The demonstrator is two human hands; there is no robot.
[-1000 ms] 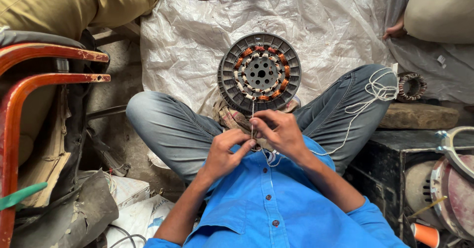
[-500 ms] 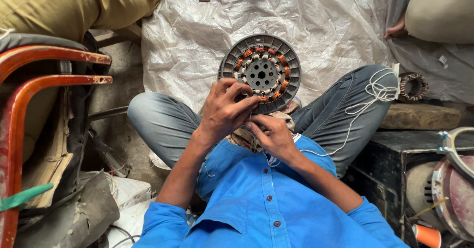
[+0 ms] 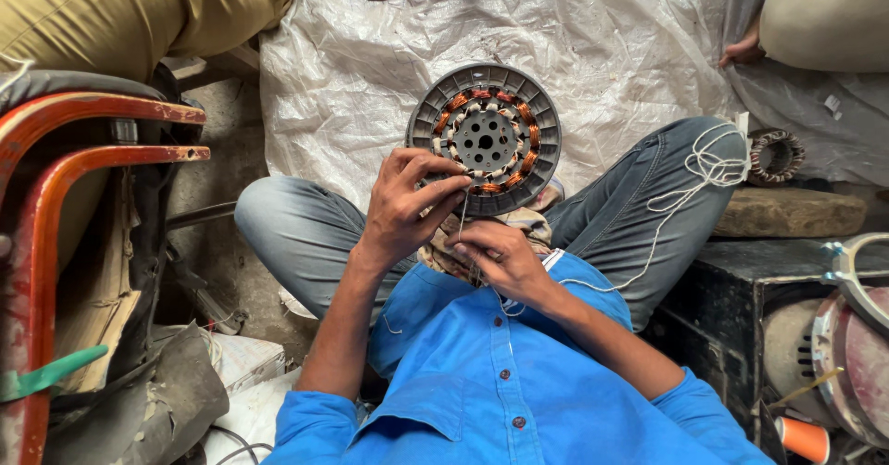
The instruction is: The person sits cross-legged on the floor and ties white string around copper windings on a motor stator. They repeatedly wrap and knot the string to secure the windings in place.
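Crinkled white plastic sheeting (image 3: 593, 30) is covering the floor ahead of your crossed legs, and the round grey motor stator with copper windings (image 3: 484, 138) is resting at its near edge, propped against your lap on a scrap of cloth. Your left hand (image 3: 407, 207) is curling against the stator's lower rim, fingers pinching the thin white thread (image 3: 461, 217) taut. Your right hand (image 3: 495, 257) is closing on the same thread just below; its fingertips are tucking under, so the exact pinch is hard to make out.

You are probably dealing with a heavy, rigid disc, best gripped by the grey outer ring, since the copper coils look easy to nick. Limp and light, the thread is trailing over your right knee in a loose tangle (image 3: 708, 164). The stator's underside is hidden, and the machine parts at the right edge are being cut off by the frame.
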